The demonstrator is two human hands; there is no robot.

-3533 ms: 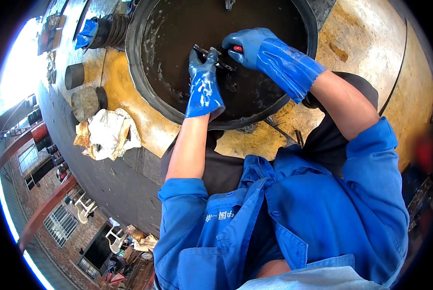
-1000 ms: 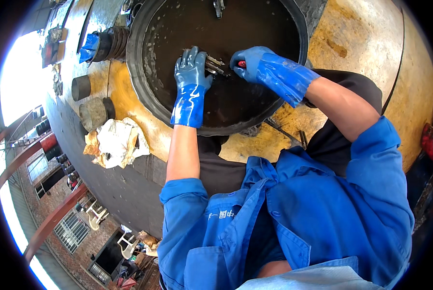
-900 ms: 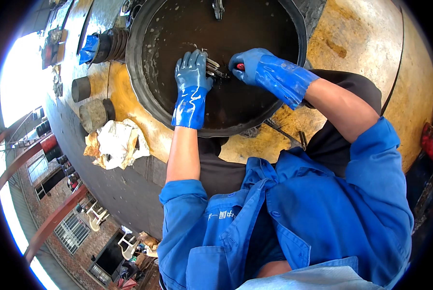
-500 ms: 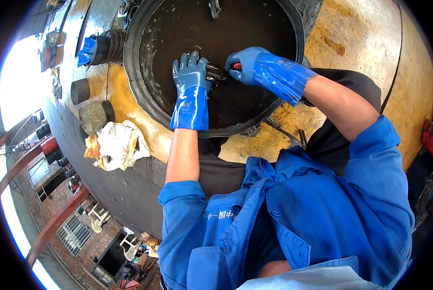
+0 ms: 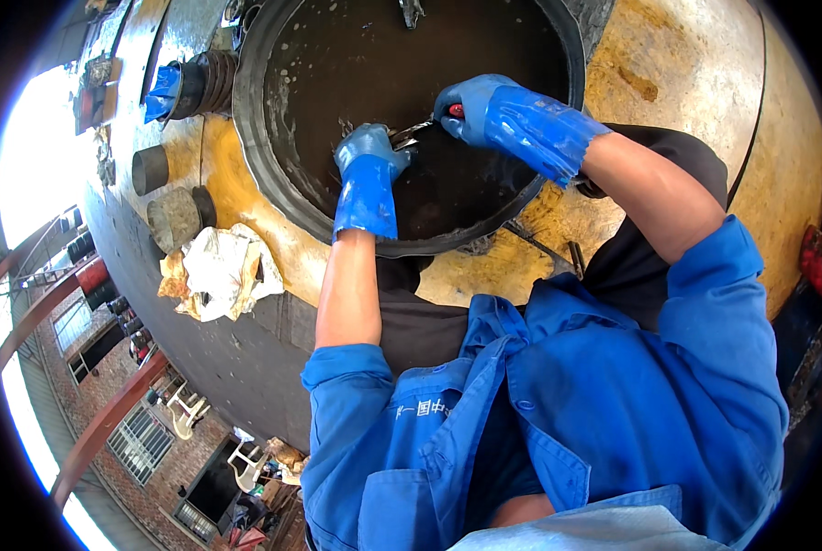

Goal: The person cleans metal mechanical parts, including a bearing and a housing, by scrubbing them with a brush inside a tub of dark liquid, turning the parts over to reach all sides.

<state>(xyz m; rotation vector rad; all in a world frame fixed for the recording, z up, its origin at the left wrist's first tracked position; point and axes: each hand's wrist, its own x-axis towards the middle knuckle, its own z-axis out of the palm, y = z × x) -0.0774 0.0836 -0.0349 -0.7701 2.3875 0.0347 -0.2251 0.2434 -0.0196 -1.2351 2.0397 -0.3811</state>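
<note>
Both my hands wear blue rubber gloves over a large round black tub (image 5: pixel 251 110) of dark brown liquid. My left hand (image 5: pixel 370 151) is closed around a small dark, wet metal part (image 5: pixel 402 140) that sticks out to its right. Just right of it, my right hand (image 5: pixel 473 108) grips a tool with a red handle (image 5: pixel 456 110); its kind is mostly hidden by the glove. A thin shiny metal piece (image 5: pixel 422 126) spans the gap between the hands. Whether it belongs to the tool or the part, I cannot tell.
Another metal piece (image 5: pixel 411 13) shows at the tub's far side. Left of the tub stand short grey cylinders (image 5: pixel 151 171), dark stacked rings (image 5: pixel 213 84) and a crumpled white cloth (image 5: pixel 223 274). Dark rods (image 5: pixel 576 260) lie near my right knee on the yellow-stained metal surface (image 5: pixel 668 55).
My left hand has drawn slightly back toward me, its outstretched fingers now curled round the metal part. My right hand has lifted a little and shifted with the red-handled tool.
</note>
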